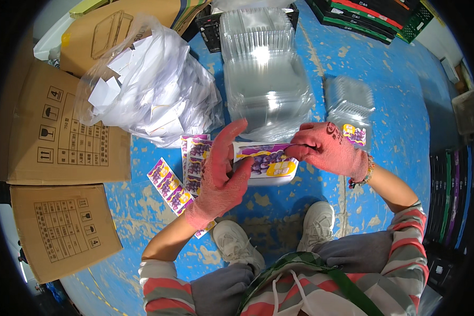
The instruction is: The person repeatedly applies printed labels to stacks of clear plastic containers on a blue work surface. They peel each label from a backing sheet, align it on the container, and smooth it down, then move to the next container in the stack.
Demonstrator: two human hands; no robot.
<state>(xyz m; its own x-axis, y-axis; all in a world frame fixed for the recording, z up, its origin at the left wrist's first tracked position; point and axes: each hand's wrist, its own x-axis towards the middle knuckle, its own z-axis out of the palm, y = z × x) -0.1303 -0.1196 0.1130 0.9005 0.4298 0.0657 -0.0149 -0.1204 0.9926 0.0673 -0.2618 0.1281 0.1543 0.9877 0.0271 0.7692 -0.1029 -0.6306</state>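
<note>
My left hand (225, 177), in a pink work glove, is at the left end of a grape-printed label sheet (264, 160), its thumb and fingers apart. The sheet lies on a white box or stand (276, 181). Across from it, my right hand (324, 148), gloved alike, pinches the sheet's right end with thumb and forefinger; whether a single label is between them cannot be told. More grape label strips (170, 185) lie on the floor beside my left hand. Beyond my hands stand nested clear plastic containers (266, 79). A smaller stack (349, 96) at the right has a container bearing a grape label (354, 134).
A clear bag of white paper scraps (158, 91) sits at the back left. Cardboard boxes (67, 158) line the left side. Black and green crates (359, 19) are stacked at the back right, with more crates (450, 197) at the right. My shoes (318, 225) are on the blue floor.
</note>
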